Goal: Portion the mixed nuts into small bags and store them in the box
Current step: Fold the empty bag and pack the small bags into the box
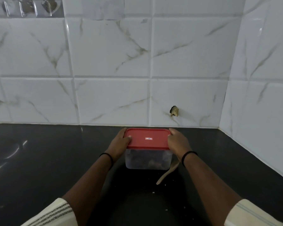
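Both hands hold the box: left hand and right hand curl over the short ends of the red lid. Just beside it lies a wooden spoon. The clear box sits on the dark counter near the tiled wall. It looks stiff, smooth and not heavy; the sides are best to grip.

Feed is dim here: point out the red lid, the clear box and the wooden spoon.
red lid [148, 139]: head view, centre of top.
clear box [148, 159]: head view, front wall.
wooden spoon [167, 172]: head view, handle right of box.
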The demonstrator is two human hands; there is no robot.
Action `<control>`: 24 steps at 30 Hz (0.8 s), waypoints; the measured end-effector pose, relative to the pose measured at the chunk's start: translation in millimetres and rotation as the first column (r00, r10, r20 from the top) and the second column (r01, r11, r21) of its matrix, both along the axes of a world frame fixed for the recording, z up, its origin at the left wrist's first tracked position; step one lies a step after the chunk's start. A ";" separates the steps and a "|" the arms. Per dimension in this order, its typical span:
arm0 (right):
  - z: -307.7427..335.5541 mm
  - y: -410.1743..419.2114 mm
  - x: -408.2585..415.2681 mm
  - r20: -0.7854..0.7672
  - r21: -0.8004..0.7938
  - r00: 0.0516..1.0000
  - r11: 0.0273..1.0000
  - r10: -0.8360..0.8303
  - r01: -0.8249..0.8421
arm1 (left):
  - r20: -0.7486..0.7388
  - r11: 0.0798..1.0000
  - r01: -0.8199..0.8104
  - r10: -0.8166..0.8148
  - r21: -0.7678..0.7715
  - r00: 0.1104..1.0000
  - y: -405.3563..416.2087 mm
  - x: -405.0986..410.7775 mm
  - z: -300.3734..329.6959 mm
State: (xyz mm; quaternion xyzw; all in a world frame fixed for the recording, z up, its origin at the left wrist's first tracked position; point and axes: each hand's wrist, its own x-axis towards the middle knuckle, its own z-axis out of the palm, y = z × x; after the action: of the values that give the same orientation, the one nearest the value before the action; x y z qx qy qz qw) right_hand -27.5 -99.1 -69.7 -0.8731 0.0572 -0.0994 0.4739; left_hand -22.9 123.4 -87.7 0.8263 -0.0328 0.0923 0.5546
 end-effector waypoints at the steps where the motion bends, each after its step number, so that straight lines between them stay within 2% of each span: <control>1: 0.5 -0.3 0.1 -0.001 -0.009 1.000 1.000 0.012 -0.012 | 0.001 1.000 0.007 -0.007 -0.008 1.000 0.3 -0.7 -0.7; 3: 2.6 -1.3 -0.2 -0.007 -0.031 0.999 0.999 0.034 -0.034 | -0.006 1.000 0.022 -0.022 -0.021 1.000 2.0 1.0 -2.1; 7: 5.0 -3.7 1.3 -0.017 -0.181 0.998 0.982 0.059 -0.061 | -0.016 0.999 0.037 -0.037 0.001 0.999 2.0 2.8 -0.6; 10: 14.4 -6.5 -2.7 -0.041 -0.348 0.998 0.935 0.058 -0.068 | -0.027 0.998 0.016 -0.014 0.068 1.000 1.3 2.5 3.4; 13: 20.5 -10.6 -2.4 -0.112 -0.469 0.990 0.874 0.080 -0.124 | -0.047 0.979 0.031 -0.022 0.202 0.999 0.3 -5.8 14.1; 15: 18.8 -9.6 -5.1 -0.135 -0.537 0.989 0.835 0.054 -0.119 | -0.075 0.976 0.040 -0.024 0.216 0.997 -1.4 -12.0 18.1; 16: 17.8 -7.9 -10.5 -0.091 -0.578 0.996 0.813 0.015 -0.065 | -0.068 0.981 0.028 -0.015 0.192 0.998 -1.9 -13.4 16.4; 18: 13.2 -4.7 -20.4 0.178 -0.664 0.983 0.733 -0.038 0.148 | -0.028 0.993 -0.026 0.030 0.119 0.999 -1.5 -17.7 8.1; 20: 8.3 1.8 -33.2 0.459 -0.687 0.887 0.655 0.056 0.314 | -0.002 0.996 -0.094 0.094 0.007 0.996 -0.6 -21.6 -6.8; 22: 3.3 15.0 -44.9 0.534 -0.665 0.823 0.698 0.194 0.267 | -0.030 0.968 -0.147 0.144 -0.204 0.989 6.5 -11.4 -35.2; 24: -2.7 30.9 -52.6 0.462 -0.689 0.828 0.716 0.318 0.109 | -0.089 0.910 -0.222 0.203 -0.350 0.975 14.7 12.5 -64.9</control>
State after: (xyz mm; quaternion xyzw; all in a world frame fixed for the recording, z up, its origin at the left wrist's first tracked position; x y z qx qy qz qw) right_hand -80.0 -68.2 -72.4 -0.9200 -0.1746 -0.3316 0.1148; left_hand -10.4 138.1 -152.6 0.7121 0.0887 0.1354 0.6831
